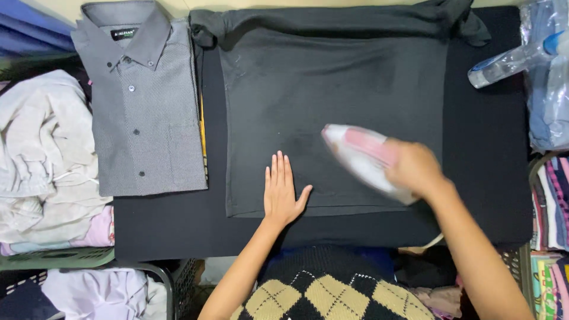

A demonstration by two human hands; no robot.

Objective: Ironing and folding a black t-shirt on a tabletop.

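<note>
Two bare hands work over a dark grey garment [332,112] spread flat on a black-covered counter [486,178]. The left hand [281,192] lies palm down on the garment's lower edge, fingers straight and close together, thumb angled out to the right; its grip is wide and flat, holding nothing, only pressing the cloth. The right hand [415,169] is wrapped around the handle of a white and pink iron [361,157], which rests on the garment just right of the left hand, its pointed nose aimed up and to the left; both iron and hand are blurred. The garment's top part is folded over along the far edge of the counter, with bunched cloth at both upper corners. Beside the garment on the left lies a folded grey buttoned shirt [142,112], collar at the top, with a thin yellow strip [203,133] showing along its right edge. Further left sits a heap of pale crumpled clothes [41,160]. At the upper right corner a clear plastic spray bottle [510,62] lies tilted, beside folded cloth in clear plastic wrap [548,101]. Striped, colourful fabrics [554,207] are stacked at the right edge.
</note>
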